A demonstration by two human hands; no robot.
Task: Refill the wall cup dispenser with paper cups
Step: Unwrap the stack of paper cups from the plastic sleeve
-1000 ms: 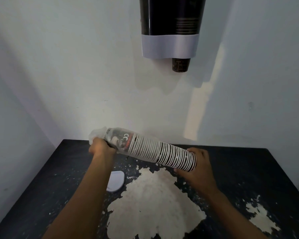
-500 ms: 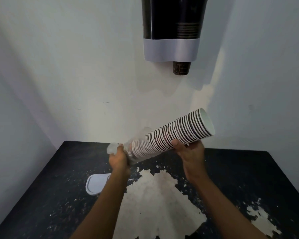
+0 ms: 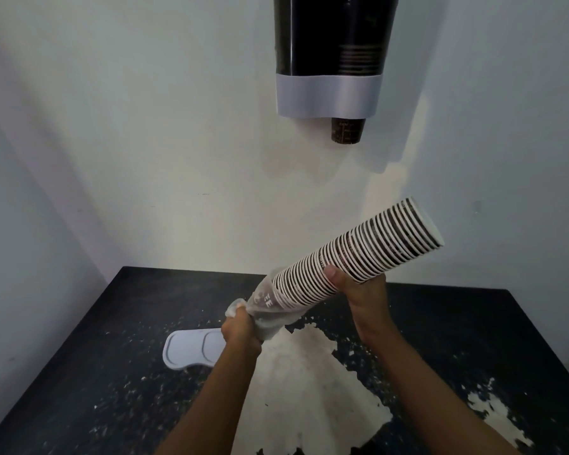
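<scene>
Head camera showed us holding a long stack of paper cups (image 3: 358,257) slantwise over the black counter (image 3: 79,372), its open end raised toward the right and well below the wall dispenser (image 3: 329,54), from which one dark cup (image 3: 347,132) stuck out. Our right hand (image 3: 358,290) had its grip curled round the middle of the stack, thumb on top, while our left hand (image 3: 242,330) had its grip closed tight on the bunched plastic sleeve (image 3: 266,310) at the lower end. A white lid (image 3: 191,351) lay flat on the counter just beside our left wrist.
</scene>
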